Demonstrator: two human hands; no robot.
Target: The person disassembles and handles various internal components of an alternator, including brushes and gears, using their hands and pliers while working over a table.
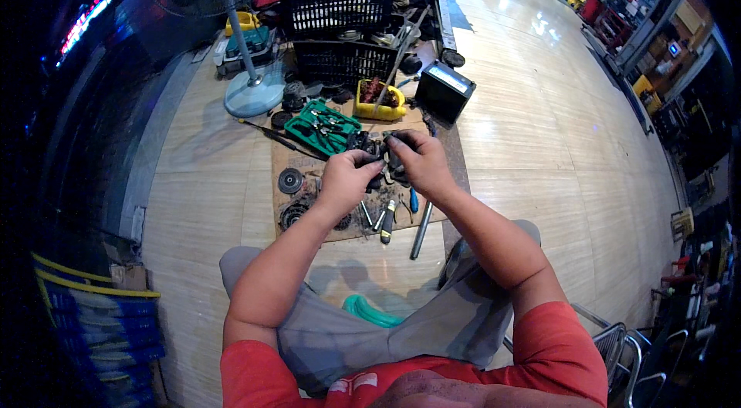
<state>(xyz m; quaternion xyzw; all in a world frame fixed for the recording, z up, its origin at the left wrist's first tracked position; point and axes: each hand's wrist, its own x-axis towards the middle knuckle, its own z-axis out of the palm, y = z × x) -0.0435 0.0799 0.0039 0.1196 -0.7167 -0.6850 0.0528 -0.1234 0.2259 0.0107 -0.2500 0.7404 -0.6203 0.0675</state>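
Note:
My left hand (351,176) and my right hand (417,161) are closed on dark, greasy parts (384,161) over a cardboard mat (309,230); their exact shape is hard to make out. Left of my hands lie round metal discs (290,181) and, above them, an open green tool case (321,127) with pliers. Below my hands are a black-and-yellow tool handle (387,226), pliers (404,211), a blue-handled tool (414,199) and a long metal bar (421,231).
A yellow container of reddish parts (369,111), a black battery (438,99), stacked black crates (332,3) and a standing fan (248,99) are at the back. Blue-and-yellow crates (93,315) stand lower left; metal chairs (637,362) are lower right.

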